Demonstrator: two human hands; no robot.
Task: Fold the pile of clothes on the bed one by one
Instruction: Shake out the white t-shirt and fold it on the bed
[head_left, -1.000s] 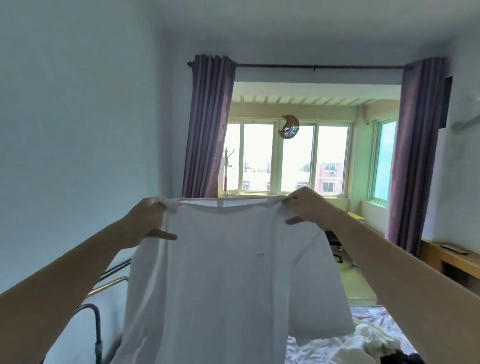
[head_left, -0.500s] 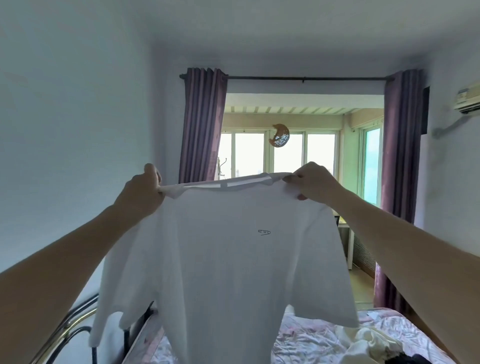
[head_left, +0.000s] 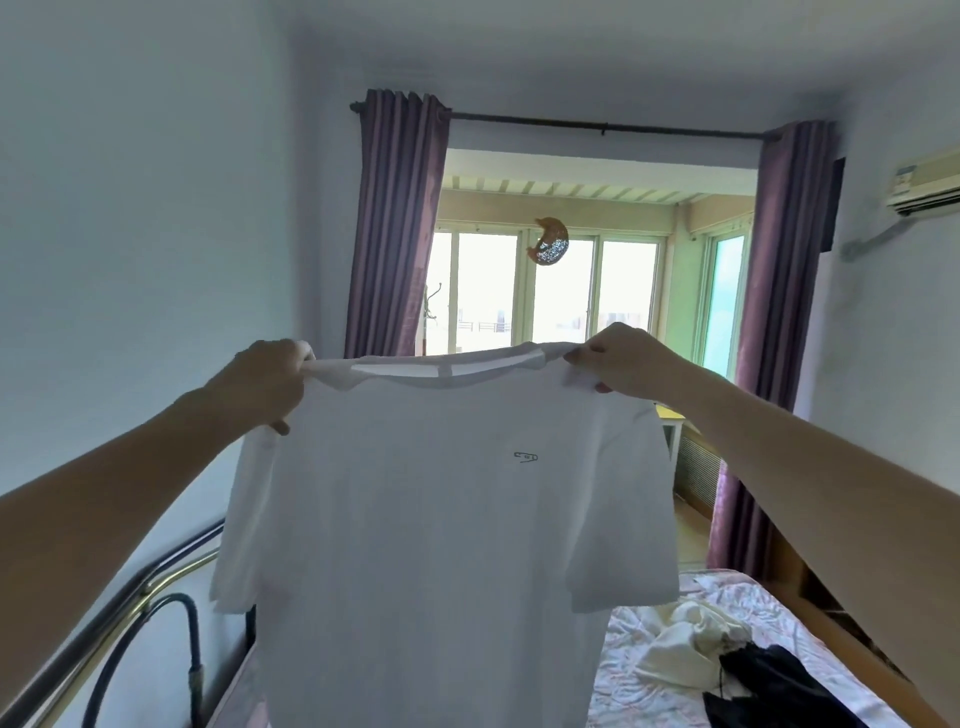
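Since a moment ago the shirt (head_left: 447, 519) hangs much as it did, held up at the same height, though more of the bed (head_left: 779, 613) and its pile (head_left: 691, 649) now shows. The left hand (head_left: 260, 384) and right hand (head_left: 618, 364) each pinch a shoulder. The shirt hangs in the air above the bed, collar up, hem down, long axis vertical, chest logo facing the camera.

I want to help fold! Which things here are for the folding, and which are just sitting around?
For folding: white T-shirt, held by left hand and right hand; cream garment and dark garment on the bed.

Just around: purple curtains, air conditioner.
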